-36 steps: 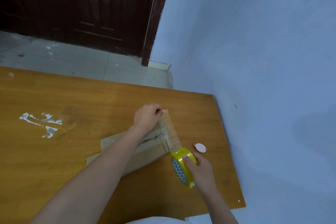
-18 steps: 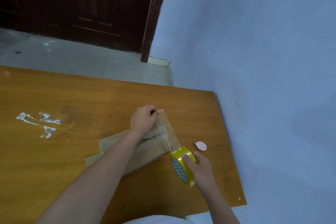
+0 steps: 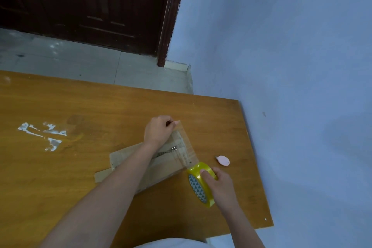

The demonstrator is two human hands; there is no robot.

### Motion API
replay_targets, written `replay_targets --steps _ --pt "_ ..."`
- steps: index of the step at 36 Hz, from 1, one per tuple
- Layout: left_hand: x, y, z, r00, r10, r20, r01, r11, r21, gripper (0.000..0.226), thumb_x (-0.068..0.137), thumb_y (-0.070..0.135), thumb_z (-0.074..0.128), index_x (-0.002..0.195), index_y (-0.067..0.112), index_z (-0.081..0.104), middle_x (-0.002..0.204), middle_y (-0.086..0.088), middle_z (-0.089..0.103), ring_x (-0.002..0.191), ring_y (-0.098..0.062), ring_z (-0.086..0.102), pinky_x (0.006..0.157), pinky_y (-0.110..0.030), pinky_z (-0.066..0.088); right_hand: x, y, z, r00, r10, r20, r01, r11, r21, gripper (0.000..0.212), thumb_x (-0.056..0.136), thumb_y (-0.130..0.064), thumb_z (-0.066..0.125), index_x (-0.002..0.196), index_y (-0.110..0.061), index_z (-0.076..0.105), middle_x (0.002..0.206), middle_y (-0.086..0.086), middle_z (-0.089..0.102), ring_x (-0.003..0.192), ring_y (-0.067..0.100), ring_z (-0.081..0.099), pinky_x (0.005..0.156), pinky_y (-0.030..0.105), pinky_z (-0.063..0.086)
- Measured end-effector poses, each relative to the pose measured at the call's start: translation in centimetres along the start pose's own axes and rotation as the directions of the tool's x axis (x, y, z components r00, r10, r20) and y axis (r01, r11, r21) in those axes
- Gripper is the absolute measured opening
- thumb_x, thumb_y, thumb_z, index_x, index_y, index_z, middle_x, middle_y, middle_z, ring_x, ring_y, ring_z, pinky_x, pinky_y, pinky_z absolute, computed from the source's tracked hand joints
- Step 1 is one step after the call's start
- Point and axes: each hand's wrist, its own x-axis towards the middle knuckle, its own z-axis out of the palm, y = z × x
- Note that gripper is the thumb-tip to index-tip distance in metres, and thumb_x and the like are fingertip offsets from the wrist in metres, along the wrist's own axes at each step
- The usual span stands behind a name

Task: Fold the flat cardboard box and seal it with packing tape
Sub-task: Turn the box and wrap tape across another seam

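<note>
At the right end of a wooden surface [image 3: 100,106], a person's left hand [image 3: 158,130] pinches the free end of a clear tape strip [image 3: 186,145], its grip clamped on the tape, while the right hand [image 3: 220,182] curls its grip around a yellow roll [image 3: 199,181]. The strip runs taut between the two hands across the end of a box [image 3: 141,165], which lies low and flattish under the left forearm. A small pink cutter [image 3: 223,160] rests just beside the roll, untouched. Behind, a dark door [image 3: 90,6] meets a blue wall [image 3: 281,46]. Likely risks: the strip could land crooked or wrinkle if the tension slackens, or fold onto itself; the light box might shift, as neither hand presses it down.
</note>
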Motion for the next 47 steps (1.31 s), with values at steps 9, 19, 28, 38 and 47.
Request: replay_targets --steps 9,19,28,38,47 --pt "0.2 -0.1 0.1 1.000 -0.009 -0.004 0.009 1.000 0.015 0.028 0.090 0.039 0.058 0.075 0.016 0.065 0.061 0.002 0.059 0.053 -0.013 0.051 0.047 -0.027 0.038 0.2 0.1 0.5 1.000 0.013 0.013 -0.013 1.000 0.016 0.012 0.089 -0.029 0.061 0.085 -0.020 0.067 0.075 0.000 0.071 0.068 0.009 0.070 0.054 0.019 0.051" --pt "0.1 0.0 0.3 0.999 -0.035 0.013 0.033 0.994 0.109 0.035 0.091 0.033 0.057 0.068 0.007 0.059 0.059 -0.005 0.056 0.055 -0.023 0.051 0.050 -0.033 0.042 0.8 1.0 0.9 1.000 0.015 0.020 -0.015 1.000 -0.008 0.015 0.089 -0.029 0.062 0.078 -0.020 0.066 0.071 0.000 0.069 0.064 0.011 0.067 0.058 0.026 0.053" --pt "0.7 -0.2 0.6 0.992 -0.104 0.076 0.093 0.986 0.141 0.023 0.092 0.032 0.056 0.074 0.018 0.062 0.060 0.006 0.054 0.051 -0.009 0.047 0.043 -0.023 0.031 1.2 0.9 1.2 0.999 -0.008 0.034 0.010 0.998 -0.055 0.015 0.089 -0.030 0.062 0.081 -0.018 0.065 0.082 0.014 0.070 0.075 0.029 0.068 0.067 0.040 0.055" --pt "3.1 -1.0 0.8 0.891 -0.318 0.325 0.327 0.945 0.026 0.023 0.086 0.033 0.064 0.066 0.022 0.060 0.088 -0.002 0.061 0.082 -0.020 0.054 0.073 -0.028 0.042 2.4 1.3 1.5 0.999 0.024 0.048 -0.018 0.994 -0.107 0.038 0.088 -0.036 0.061 0.114 -0.008 0.062 0.104 0.010 0.069 0.099 0.026 0.065 0.086 0.043 0.054" --pt "3.9 -0.3 0.6 0.772 -0.488 0.408 0.458 0.872 0.176 0.037 0.087 0.033 0.062 0.107 0.003 0.062 0.117 -0.011 0.061 0.099 -0.026 0.059 0.078 -0.030 0.047 2.3 1.1 1.9 0.999 0.032 0.030 -0.028 0.992 -0.126 0.030 0.089 -0.035 0.060 0.109 -0.013 0.062 0.101 0.005 0.069 0.097 0.023 0.065 0.086 0.041 0.054"
